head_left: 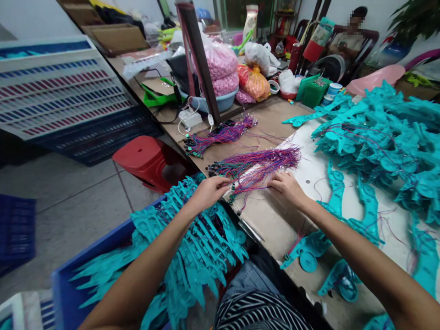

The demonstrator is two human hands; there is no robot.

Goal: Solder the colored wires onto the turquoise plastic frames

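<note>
Pinching wires (257,160) with left hand (209,192) and right hand (289,189) | reaching over blue crate (63,295) and loose plastic parts (311,247) | having red stool (140,156) beside crate, dark post (202,68) beyond wires

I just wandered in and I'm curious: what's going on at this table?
Someone is handling thin red and purple wires on a table, bare-handed. The left hand is by the dark connector ends, the right hand farther along the wires; whether either grip is closed, I can't tell. Teal parts are heaped at the right and more lie in a blue crate beside the table.
</note>
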